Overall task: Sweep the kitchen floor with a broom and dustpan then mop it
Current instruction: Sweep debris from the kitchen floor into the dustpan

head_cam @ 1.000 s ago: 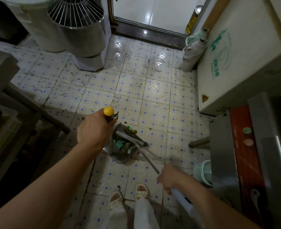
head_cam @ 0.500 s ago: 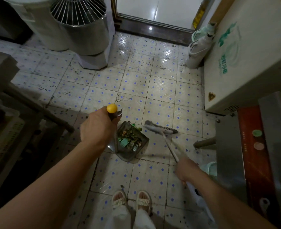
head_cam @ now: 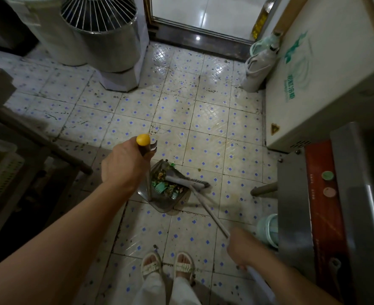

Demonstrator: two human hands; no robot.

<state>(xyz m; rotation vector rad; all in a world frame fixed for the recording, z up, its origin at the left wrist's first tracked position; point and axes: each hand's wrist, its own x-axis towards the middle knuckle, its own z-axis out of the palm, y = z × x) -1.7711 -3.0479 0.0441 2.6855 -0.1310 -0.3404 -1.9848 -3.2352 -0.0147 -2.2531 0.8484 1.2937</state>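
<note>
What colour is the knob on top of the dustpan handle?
Yellow. The knob sits just above the left hand, clearest in the head view.

Speckled blue-dotted tile floor (head_cam: 203, 119) under a littered dustpan (head_cam: 170, 201) and broom head (head_cam: 194, 183).

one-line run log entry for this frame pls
phase: sweeping | left hand: grips dustpan handle | right hand: grips broom | broom head: at dustpan mouth | dustpan: holds debris | mop: not seen
</note>
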